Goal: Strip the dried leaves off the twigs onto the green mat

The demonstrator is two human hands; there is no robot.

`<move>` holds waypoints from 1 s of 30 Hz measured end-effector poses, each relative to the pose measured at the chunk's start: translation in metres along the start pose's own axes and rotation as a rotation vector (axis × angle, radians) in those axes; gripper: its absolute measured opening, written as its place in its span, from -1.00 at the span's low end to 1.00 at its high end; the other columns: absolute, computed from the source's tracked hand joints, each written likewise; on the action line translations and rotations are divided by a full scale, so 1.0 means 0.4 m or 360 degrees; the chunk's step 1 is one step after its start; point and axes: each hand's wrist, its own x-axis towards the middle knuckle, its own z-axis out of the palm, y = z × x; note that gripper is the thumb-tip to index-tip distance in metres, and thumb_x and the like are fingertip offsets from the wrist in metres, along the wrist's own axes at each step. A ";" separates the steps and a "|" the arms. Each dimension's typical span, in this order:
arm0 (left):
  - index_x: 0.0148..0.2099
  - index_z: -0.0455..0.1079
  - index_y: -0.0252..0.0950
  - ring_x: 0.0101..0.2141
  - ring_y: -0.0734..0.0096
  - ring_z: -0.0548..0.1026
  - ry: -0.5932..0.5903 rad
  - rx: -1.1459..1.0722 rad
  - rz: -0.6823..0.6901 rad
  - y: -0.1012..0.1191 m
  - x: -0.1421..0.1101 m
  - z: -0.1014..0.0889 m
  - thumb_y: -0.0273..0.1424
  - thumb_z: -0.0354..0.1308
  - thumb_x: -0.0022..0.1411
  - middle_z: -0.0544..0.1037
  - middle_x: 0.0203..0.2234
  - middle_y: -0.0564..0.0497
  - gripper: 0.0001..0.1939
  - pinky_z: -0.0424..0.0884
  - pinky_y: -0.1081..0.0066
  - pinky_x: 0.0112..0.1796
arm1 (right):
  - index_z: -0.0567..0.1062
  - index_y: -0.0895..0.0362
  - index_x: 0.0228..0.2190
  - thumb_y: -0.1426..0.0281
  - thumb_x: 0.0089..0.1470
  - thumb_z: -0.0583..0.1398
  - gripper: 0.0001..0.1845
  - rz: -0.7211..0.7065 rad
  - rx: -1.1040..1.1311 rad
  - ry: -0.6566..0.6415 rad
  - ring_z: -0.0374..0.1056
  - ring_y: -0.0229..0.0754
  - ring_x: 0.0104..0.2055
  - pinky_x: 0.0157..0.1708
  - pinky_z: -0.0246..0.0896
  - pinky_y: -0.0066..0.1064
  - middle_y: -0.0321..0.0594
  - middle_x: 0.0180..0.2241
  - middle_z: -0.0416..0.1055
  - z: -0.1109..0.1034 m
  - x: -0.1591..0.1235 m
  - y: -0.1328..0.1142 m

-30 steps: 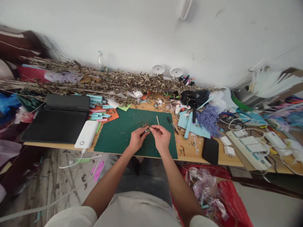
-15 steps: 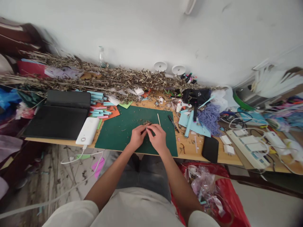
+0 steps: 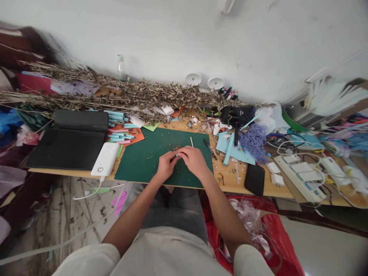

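Observation:
Over the green cutting mat [image 3: 138, 161], my left hand [image 3: 166, 166] and my right hand [image 3: 194, 161] meet fingertip to fingertip. Both are closed in a pinch. A tiny pale bluish bit [image 3: 176, 155] shows between the fingertips, too small to name. Just beyond them lies a little heap of dry plant crumbs [image 3: 175, 148]. A thin pale stick [image 3: 191, 142] rests on the mat above my right hand. At the mat's right edge is a black pen [image 3: 209, 149].
Dried plant stems [image 3: 161, 96] line the wall side. Rolled blue papers [image 3: 116, 117], a black tablet case [image 3: 66, 147] and a white power bank [image 3: 105, 159] lie left. Rightward are purple yarn [image 3: 254, 142], a glue gun [image 3: 221, 127], a phone [image 3: 254, 179] and a power strip [image 3: 301, 178].
My right hand has turned, its wrist shifting slightly right and its back tilting over the fingertips. The left hand stays nearly still. The whole view has shifted slightly.

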 end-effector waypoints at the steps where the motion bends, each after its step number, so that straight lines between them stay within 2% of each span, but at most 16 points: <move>1: -0.15 0.52 -0.29 -0.43 0.43 0.45 0.0002 -0.0014 0.0003 -0.003 -0.001 0.001 -0.33 0.09 0.27 0.54 -0.45 -0.02 -0.77 0.36 0.44 -0.34 | 0.53 0.05 -0.31 0.43 0.16 0.11 -0.82 -0.0010 -0.0018 0.0026 0.38 -0.16 -0.25 -0.20 0.24 -0.37 -0.20 -0.32 0.47 0.005 -0.006 0.000; 5: -0.06 0.49 -0.26 -0.28 0.36 0.50 -0.0006 -0.0057 0.0025 -0.016 -0.003 0.007 -0.39 0.09 0.26 0.58 -0.27 -0.07 -0.76 0.39 0.38 -0.22 | 0.52 0.05 -0.27 0.42 0.15 0.12 -0.83 -0.0028 -0.0008 0.0160 0.37 -0.12 -0.15 -0.10 0.24 -0.32 -0.16 -0.26 0.46 0.031 -0.031 -0.003; 9: -0.04 0.49 -0.27 -0.35 0.39 0.48 0.0002 -0.0042 0.0012 -0.019 -0.002 0.007 -0.36 0.10 0.26 0.57 -0.34 -0.05 -0.74 0.38 0.42 -0.29 | 0.44 0.07 -0.14 0.46 0.09 0.16 -0.74 0.0127 0.0210 0.0261 0.40 -0.18 -0.30 -0.20 0.29 -0.35 -0.24 -0.36 0.47 0.043 -0.029 -0.003; 11: -0.04 0.49 -0.27 -0.42 0.43 0.45 0.0005 -0.0030 0.0004 -0.016 -0.001 0.005 -0.34 0.09 0.27 0.55 -0.41 -0.03 -0.74 0.36 0.44 -0.34 | 0.45 0.08 -0.17 0.45 0.06 0.18 -0.76 0.0161 0.0285 0.0253 0.40 -0.20 -0.35 -0.26 0.29 -0.38 -0.27 -0.39 0.47 0.041 -0.021 -0.002; 13: -0.05 0.50 -0.27 -0.48 0.46 0.41 -0.0004 -0.0019 -0.0004 -0.012 -0.001 0.003 -0.33 0.08 0.28 0.52 -0.48 0.00 -0.73 0.33 0.46 -0.38 | 0.48 0.09 -0.27 0.42 0.05 0.19 -0.85 0.0162 0.0303 0.0257 0.40 -0.20 -0.36 -0.29 0.29 -0.39 -0.25 -0.38 0.48 0.040 -0.016 0.000; 16: -0.05 0.50 -0.27 -0.49 0.46 0.40 -0.0012 -0.0017 -0.0014 -0.009 -0.001 0.003 -0.32 0.08 0.28 0.50 -0.51 0.01 -0.73 0.32 0.47 -0.39 | 0.50 0.09 -0.34 0.40 0.07 0.18 -0.91 0.0138 0.0286 0.0306 0.39 -0.19 -0.35 -0.28 0.30 -0.37 -0.24 -0.38 0.48 0.044 -0.017 0.005; 23: -0.10 0.52 -0.26 -0.34 0.38 0.48 0.0016 -0.0066 0.0000 -0.018 -0.002 0.008 -0.42 0.07 0.26 0.57 -0.33 -0.06 -0.76 0.40 0.39 -0.27 | 0.54 0.05 -0.33 0.37 0.17 0.11 -0.81 -0.0008 -0.0038 0.0368 0.35 -0.10 -0.16 -0.08 0.26 -0.26 -0.13 -0.28 0.45 0.067 -0.037 -0.004; 26: -0.16 0.53 -0.28 -0.35 0.39 0.48 0.0025 -0.0072 -0.0003 -0.014 -0.001 0.007 -0.43 0.07 0.26 0.57 -0.35 -0.06 -0.78 0.39 0.40 -0.29 | 0.53 0.07 -0.31 0.37 0.15 0.12 -0.83 0.0075 -0.0067 0.0393 0.35 -0.09 -0.17 -0.10 0.27 -0.27 -0.12 -0.29 0.45 0.068 -0.035 -0.022; 30: -0.24 0.53 -0.30 -0.39 0.41 0.46 -0.0004 -0.0053 -0.0031 -0.005 0.001 0.004 -0.38 0.05 0.28 0.53 -0.43 -0.04 -0.78 0.35 0.43 -0.33 | 0.51 0.09 -0.31 0.39 0.09 0.15 -0.87 0.0261 0.0184 0.0470 0.38 -0.15 -0.28 -0.23 0.30 -0.35 -0.18 -0.35 0.45 0.071 -0.024 -0.037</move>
